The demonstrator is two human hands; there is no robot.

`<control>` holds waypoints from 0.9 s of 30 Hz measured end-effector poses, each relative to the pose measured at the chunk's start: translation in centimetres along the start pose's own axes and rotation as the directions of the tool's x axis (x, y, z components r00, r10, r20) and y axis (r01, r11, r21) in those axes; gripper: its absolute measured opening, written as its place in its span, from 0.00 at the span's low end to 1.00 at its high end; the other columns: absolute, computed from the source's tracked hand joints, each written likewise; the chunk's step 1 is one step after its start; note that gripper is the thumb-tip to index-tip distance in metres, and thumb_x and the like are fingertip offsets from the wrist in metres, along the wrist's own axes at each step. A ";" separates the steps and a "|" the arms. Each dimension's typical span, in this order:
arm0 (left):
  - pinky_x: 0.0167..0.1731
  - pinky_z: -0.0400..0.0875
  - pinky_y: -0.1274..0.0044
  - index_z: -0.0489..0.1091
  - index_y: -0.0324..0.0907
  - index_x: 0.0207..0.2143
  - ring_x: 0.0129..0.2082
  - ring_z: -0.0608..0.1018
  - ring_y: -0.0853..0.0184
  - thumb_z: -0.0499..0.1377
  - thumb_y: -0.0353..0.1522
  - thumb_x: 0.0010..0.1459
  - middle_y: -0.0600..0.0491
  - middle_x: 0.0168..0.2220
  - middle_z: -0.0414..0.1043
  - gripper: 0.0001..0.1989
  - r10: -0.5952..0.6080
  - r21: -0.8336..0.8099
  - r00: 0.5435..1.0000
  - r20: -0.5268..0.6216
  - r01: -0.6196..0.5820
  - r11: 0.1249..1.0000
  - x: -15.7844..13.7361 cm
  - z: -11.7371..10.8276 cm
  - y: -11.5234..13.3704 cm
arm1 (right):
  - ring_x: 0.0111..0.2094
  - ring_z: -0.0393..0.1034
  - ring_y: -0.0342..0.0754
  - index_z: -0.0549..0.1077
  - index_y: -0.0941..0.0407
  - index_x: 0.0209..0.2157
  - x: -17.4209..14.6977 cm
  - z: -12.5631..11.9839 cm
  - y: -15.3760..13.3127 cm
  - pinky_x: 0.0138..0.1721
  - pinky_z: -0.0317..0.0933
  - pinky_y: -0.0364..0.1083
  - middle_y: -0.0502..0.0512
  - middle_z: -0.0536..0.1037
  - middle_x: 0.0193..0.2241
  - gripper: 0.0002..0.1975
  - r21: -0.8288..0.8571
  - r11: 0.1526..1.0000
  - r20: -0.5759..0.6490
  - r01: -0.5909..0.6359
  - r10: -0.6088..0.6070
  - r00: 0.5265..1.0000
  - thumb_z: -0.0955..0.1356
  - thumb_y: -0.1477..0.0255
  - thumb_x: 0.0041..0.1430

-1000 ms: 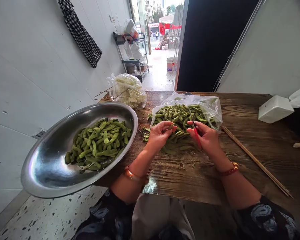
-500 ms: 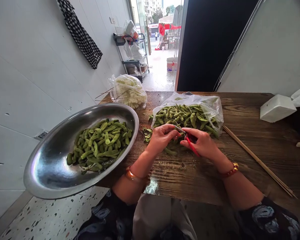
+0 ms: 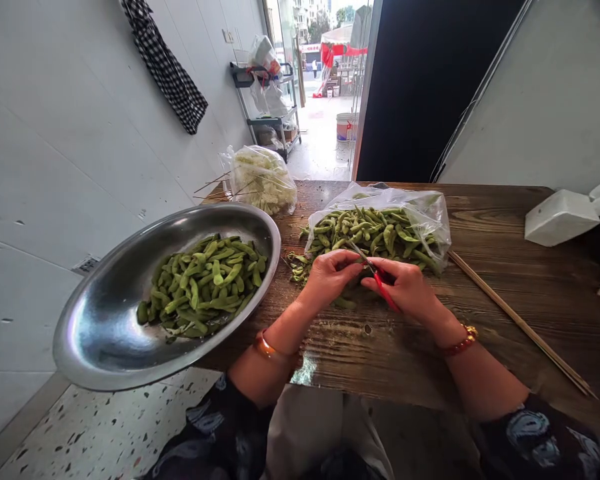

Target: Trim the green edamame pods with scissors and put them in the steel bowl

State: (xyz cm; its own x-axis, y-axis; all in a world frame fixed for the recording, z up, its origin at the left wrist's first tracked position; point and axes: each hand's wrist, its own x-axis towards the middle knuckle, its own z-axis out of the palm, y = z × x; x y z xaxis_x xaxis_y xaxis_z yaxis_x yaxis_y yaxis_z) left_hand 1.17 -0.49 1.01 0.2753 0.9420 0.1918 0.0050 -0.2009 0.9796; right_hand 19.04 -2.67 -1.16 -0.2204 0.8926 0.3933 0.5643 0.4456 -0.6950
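Note:
My right hand [image 3: 409, 288] grips red-handled scissors [image 3: 386, 293], their blades pointing up and left at the fingertips of my left hand [image 3: 330, 275]. My left thumb and fingers pinch an edamame pod, mostly hidden, with its end by the blades. Just beyond both hands, a heap of edamame pods [image 3: 370, 230] spills from a clear plastic bag [image 3: 437, 210]. Small green trimmings [image 3: 296, 265] lie left of that heap. On the left, a large steel basin [image 3: 83, 363] holds a pile of edamame pods [image 3: 200, 287].
A bag of cauliflower [image 3: 265, 180] stands behind the basin, thin skewers [image 3: 213, 187] beside it. Long wooden sticks [image 3: 520, 320] lie across the wooden table [image 3: 380, 360] at right. Farther right is a white container [image 3: 560, 217]. A shelf cart [image 3: 270, 100] stands by the doorway.
My left hand has shifted slightly right, bringing its fingertips closer to the scissors. The whole view has moved a little; basin and bags otherwise look the same.

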 end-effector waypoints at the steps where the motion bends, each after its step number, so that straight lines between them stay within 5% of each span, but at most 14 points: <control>1: 0.32 0.65 0.80 0.78 0.39 0.30 0.31 0.71 0.70 0.65 0.31 0.49 0.52 0.29 0.73 0.05 0.037 0.037 0.999 -0.032 -0.036 0.999 0.1 0.0 -0.1 | 0.27 0.68 0.45 0.77 0.58 0.45 0.0 -0.1 0.0 0.31 0.64 0.44 0.53 0.79 0.30 0.22 0.001 1.000 0.008 -0.001 0.001 1.000 0.70 0.58 0.53; 4: 0.28 0.62 0.81 0.77 0.39 0.29 0.27 0.68 0.73 0.67 0.30 0.46 0.54 0.26 0.69 0.05 0.049 0.022 0.992 -0.119 -0.047 0.999 0.2 -0.2 -0.4 | 0.24 0.64 0.43 0.77 0.58 0.46 0.2 -0.2 -0.1 0.28 0.62 0.43 0.50 0.75 0.24 0.23 -0.005 0.999 -0.005 -0.044 0.044 0.999 0.70 0.57 0.54; 7: 0.24 0.62 0.82 0.75 0.37 0.31 0.23 0.68 0.75 0.67 0.33 0.48 0.55 0.24 0.69 0.09 -0.099 -0.215 0.989 -0.111 0.074 0.974 0.3 -0.4 -0.7 | 0.23 0.62 0.42 0.76 0.58 0.48 0.3 -0.4 -0.2 0.26 0.60 0.42 0.49 0.73 0.21 0.25 -0.002 0.994 -0.053 -0.109 0.108 0.993 0.69 0.55 0.54; 13: 0.29 0.72 0.82 0.71 0.36 0.33 0.26 0.77 0.73 0.69 0.32 0.45 0.54 0.26 0.74 0.13 -0.276 -0.592 0.961 -0.001 0.222 0.774 0.6 -1.1 -0.6 | 0.26 0.66 0.45 0.74 0.58 0.49 0.3 -0.2 -0.2 0.30 0.64 0.45 0.53 0.76 0.28 0.26 -0.006 0.999 -0.056 -0.032 0.031 0.998 0.70 0.55 0.53; 19: 0.29 0.73 0.83 0.70 0.36 0.33 0.27 0.78 0.72 0.67 0.28 0.49 0.53 0.27 0.75 0.10 -0.312 -0.659 0.948 0.068 0.277 0.699 0.5 -0.8 -0.4 | 0.29 0.68 0.47 0.72 0.55 0.50 0.2 0.3 0.2 0.33 0.66 0.47 0.56 0.77 0.33 0.24 -0.063 0.996 -0.034 0.067 -0.070 0.997 0.70 0.57 0.55; 27: 0.22 0.70 0.84 0.68 0.35 0.32 0.22 0.77 0.73 0.69 0.32 0.46 0.52 0.26 0.76 0.14 -0.285 -0.620 0.946 0.154 0.317 0.718 0.0 -0.2 -0.5 | 0.26 0.67 0.46 0.72 0.57 0.49 0.2 0.4 0.1 0.32 0.67 0.46 0.53 0.75 0.29 0.24 -0.084 0.994 -0.106 0.075 -0.084 0.991 0.69 0.56 0.55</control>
State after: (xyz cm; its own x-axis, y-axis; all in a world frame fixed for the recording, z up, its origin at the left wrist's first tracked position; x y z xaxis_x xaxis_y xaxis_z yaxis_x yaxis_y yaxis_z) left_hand 0.97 -0.34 0.57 0.4071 0.9071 -0.1072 -0.5047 0.3212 0.8013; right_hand 18.74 -2.40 -1.44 -0.1815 0.8398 0.5117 0.6110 0.5040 -0.6105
